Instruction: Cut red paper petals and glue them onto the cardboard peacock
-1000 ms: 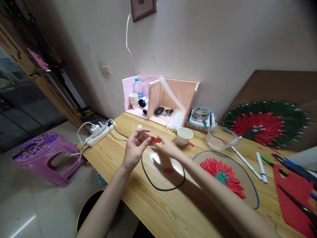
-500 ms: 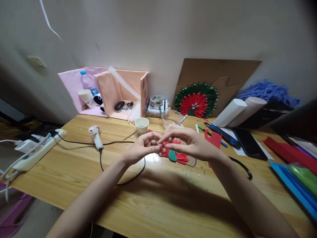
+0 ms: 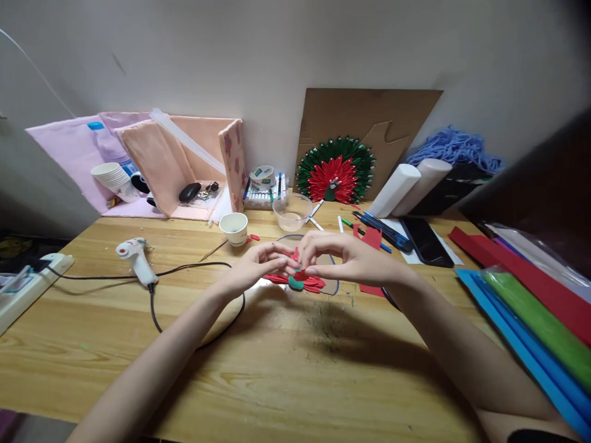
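Both my hands meet over the middle of the wooden table (image 3: 286, 381). My left hand (image 3: 253, 271) and my right hand (image 3: 344, 258) pinch a small red petal piece (image 3: 300, 275) between their fingertips. Just beneath them lies a part-made peacock of red petals with a teal body (image 3: 296, 283) on a round card with a dark outline (image 3: 333, 280). A finished red and green peacock fan (image 3: 336, 170) leans on brown cardboard at the back.
A white glue gun (image 3: 136, 258) with a black cord lies at left, a power strip (image 3: 23, 289) beyond it. A paper cup (image 3: 233, 228), clear bowl (image 3: 292, 211), pens, a phone (image 3: 427, 241) and coloured foam sheets (image 3: 530, 295) surround the hands. Pink box at back left.
The view has swung right, from the table's left end to its middle. My hands, still pinched on the red piece, now hover lower over the part-made peacock.
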Demonstrator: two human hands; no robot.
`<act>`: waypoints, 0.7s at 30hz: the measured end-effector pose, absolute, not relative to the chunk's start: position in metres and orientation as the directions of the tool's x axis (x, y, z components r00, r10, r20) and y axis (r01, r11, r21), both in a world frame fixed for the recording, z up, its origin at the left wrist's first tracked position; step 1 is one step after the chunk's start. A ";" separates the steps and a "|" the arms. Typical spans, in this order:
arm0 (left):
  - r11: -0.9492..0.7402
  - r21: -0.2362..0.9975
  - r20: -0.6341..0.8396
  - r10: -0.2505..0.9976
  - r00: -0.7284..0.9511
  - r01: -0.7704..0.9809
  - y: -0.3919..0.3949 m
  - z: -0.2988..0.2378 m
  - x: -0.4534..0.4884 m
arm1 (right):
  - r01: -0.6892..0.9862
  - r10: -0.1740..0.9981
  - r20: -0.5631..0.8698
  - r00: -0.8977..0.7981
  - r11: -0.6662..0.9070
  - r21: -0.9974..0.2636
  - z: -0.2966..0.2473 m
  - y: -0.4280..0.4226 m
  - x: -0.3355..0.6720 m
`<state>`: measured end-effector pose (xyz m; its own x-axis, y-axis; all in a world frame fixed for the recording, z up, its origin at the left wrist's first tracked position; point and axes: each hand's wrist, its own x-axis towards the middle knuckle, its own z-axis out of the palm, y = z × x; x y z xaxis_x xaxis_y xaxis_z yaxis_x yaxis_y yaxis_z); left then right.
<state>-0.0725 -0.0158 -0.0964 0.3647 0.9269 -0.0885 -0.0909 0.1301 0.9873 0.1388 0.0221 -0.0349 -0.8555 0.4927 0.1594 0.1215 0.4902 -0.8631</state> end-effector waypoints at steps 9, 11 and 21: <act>-0.188 0.877 0.111 0.975 0.193 0.443 -0.020 -0.136 -0.068 | 0.370 0.663 -0.180 -0.727 0.158 -0.915 -0.086 0.054 0.186; -0.291 0.784 0.146 0.945 0.293 0.548 -0.023 -0.137 -0.060 | 0.395 0.713 -0.205 -0.670 0.109 -0.912 -0.099 0.065 0.194; -0.529 0.548 0.179 0.831 0.526 0.648 -0.013 -0.145 -0.034 | 0.410 0.765 -0.333 -0.551 -0.100 -0.907 -0.133 0.096 0.193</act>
<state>-0.0340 -0.0133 -0.1450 0.5263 0.8312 0.1793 0.6483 -0.5287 0.5480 0.1932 0.0962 -0.1325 -0.5506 0.7653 -0.3333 0.4098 -0.1000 -0.9067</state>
